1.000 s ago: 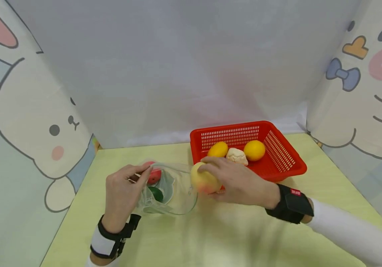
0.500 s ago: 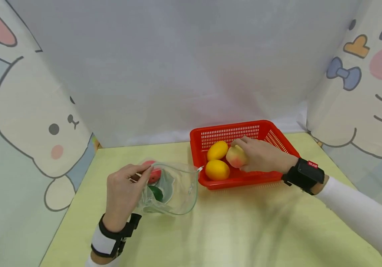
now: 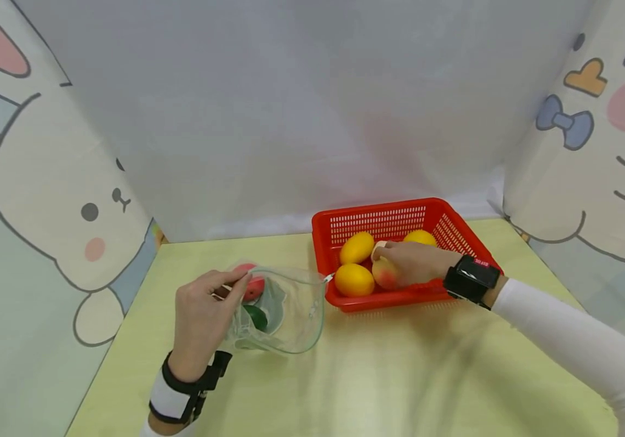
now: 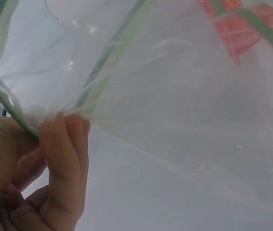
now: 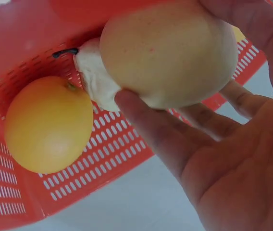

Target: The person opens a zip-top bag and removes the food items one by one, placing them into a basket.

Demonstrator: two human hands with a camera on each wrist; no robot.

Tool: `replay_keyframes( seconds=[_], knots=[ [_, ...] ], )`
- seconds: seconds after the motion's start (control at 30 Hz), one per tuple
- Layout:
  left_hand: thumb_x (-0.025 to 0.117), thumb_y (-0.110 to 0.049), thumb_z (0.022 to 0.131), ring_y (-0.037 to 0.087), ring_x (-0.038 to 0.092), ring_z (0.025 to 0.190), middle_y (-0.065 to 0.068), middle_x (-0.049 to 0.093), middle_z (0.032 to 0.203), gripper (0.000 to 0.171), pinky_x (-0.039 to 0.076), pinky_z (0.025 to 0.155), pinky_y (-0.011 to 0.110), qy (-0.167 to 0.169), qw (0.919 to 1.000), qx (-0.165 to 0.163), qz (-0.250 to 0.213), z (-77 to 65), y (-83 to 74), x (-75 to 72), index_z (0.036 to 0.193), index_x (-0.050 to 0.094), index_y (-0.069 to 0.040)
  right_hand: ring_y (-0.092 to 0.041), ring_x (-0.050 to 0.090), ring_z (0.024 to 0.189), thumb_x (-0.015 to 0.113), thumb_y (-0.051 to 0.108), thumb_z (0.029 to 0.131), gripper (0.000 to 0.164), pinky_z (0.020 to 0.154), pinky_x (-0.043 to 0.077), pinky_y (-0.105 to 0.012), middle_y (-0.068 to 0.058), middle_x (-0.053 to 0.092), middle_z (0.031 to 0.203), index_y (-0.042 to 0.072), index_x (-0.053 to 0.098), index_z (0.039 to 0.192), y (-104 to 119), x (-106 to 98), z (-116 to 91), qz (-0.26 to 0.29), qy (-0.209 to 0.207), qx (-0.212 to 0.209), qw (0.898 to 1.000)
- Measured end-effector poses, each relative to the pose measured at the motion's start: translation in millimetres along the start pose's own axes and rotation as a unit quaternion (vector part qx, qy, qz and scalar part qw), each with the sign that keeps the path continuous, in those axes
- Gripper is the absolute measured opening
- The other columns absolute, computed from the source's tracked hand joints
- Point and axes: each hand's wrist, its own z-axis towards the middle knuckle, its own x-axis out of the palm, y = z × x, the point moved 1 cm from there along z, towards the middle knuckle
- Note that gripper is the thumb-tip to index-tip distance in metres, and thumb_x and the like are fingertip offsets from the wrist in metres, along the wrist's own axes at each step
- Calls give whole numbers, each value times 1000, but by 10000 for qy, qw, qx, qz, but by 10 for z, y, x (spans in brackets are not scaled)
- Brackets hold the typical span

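In the head view my left hand (image 3: 204,318) pinches the rim of a clear bag (image 3: 296,309) with pale green edging. Its thumb and fingertips meet on the plastic in the left wrist view. A red fruit (image 3: 254,289) and a dark green one (image 3: 256,317) show inside the bag. My right hand (image 3: 418,262) reaches into a red basket (image 3: 369,212) and holds a peach (image 3: 385,273) low in it. In the right wrist view the thumb and fingers lie round the peach (image 5: 170,55). Behind the peach sits a pale lumpy thing (image 5: 95,72) near a dark stem.
The basket also holds a yellow fruit (image 3: 357,247), an orange-yellow fruit (image 3: 354,280) beside the peach and another yellow fruit (image 3: 420,237) behind my right hand. Bag and basket stand side by side on a pale green table (image 3: 367,376). Walls enclose the back and sides.
My right hand has carried the peach from the bag's mouth rightward into the basket, then lowered it. My left hand and the bag have stayed in place.
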Motion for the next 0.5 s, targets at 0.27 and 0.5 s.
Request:
replay_keyframes(
  seconds=[0.27, 0.5],
  knots=[
    [87, -3, 84, 18, 70, 57, 6, 79, 74, 11, 51, 61, 6, -43, 10000, 78, -31, 3, -22, -13, 95, 86, -6, -17, 65, 85, 85, 20, 89, 51, 91, 65, -41, -1, 71, 104, 17, 65, 136, 61, 31, 2, -149, 126, -222, 9996],
    [87, -4, 85, 17, 70, 58, 5, 79, 74, 11, 50, 61, 6, -37, 10000, 20, -42, -2, -34, -15, 96, 86, -7, -23, 67, 103, 83, 20, 92, 48, 98, 63, -43, -7, 70, 121, 10, 67, 136, 300, -136, -121, -66, -415, -236, 9988]
  ],
)
